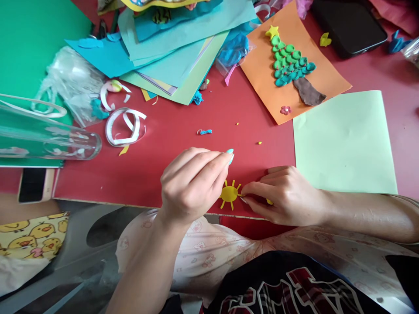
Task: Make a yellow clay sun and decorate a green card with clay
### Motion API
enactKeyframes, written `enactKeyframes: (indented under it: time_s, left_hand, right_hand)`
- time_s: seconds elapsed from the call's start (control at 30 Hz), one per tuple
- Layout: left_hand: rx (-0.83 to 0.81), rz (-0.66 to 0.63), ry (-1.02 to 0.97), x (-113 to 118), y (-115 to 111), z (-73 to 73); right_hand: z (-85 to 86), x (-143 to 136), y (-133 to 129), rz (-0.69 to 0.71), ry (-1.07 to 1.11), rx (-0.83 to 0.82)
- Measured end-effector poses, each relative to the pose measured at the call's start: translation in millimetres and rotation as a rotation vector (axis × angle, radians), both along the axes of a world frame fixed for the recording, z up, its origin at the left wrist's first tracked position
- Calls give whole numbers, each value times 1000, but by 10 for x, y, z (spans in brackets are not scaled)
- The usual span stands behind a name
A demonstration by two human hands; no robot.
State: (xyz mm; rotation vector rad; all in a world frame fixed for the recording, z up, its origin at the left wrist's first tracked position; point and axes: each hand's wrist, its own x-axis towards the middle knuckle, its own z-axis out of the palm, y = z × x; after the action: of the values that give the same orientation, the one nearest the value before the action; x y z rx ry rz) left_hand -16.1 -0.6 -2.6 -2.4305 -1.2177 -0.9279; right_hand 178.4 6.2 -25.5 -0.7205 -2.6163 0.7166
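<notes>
A flat yellow clay sun (229,192) with thin rays lies on the red table near its front edge. My right hand (284,196) rests at the sun's right side, thumb and forefinger closed around one ray. A small lump of yellow clay (269,201) peeks out beneath that hand's fingers. Just left of the sun, my left hand (193,185) is raised with its fingers pressed together; whatever is between the fingertips is hidden. It covers part of the sun's left side. Tiny yellow clay crumbs (259,142) and a blue clay bit (206,131) lie beyond the hands.
An orange sheet (262,87) bearing a clay tree and a pale green sheet (343,144) lie at the right. Coloured papers (183,65) are piled at the back. A white strip roll (122,126), a clear cup (78,141) and phones (350,26) are also there.
</notes>
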Motion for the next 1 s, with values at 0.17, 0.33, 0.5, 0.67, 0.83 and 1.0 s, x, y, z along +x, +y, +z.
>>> enactKeyframes:
  time_s: [0.17,0.33,0.5,0.67,0.83,1.0]
  left_hand:
    - [-4,2,8,-6,-1,8]
    - [-7,22,5,-22,10,-13]
    - [-58,80,-14,-57,42,-66]
    - [-135,67,-12,-87,71,-109]
    - [-83,133,7,-90,106,-210]
    - [-104,96,20,-114,114,-316]
  right_hand:
    - [1,23,0,32,84,59]
    - [-45,57,7,194,125,83]
    - [-57,70,23,196,153,106]
    - [-11,59,88,157,190,-10]
    - [4,59,133,131,217,-126]
    - [-14,63,138,115,211,-165]
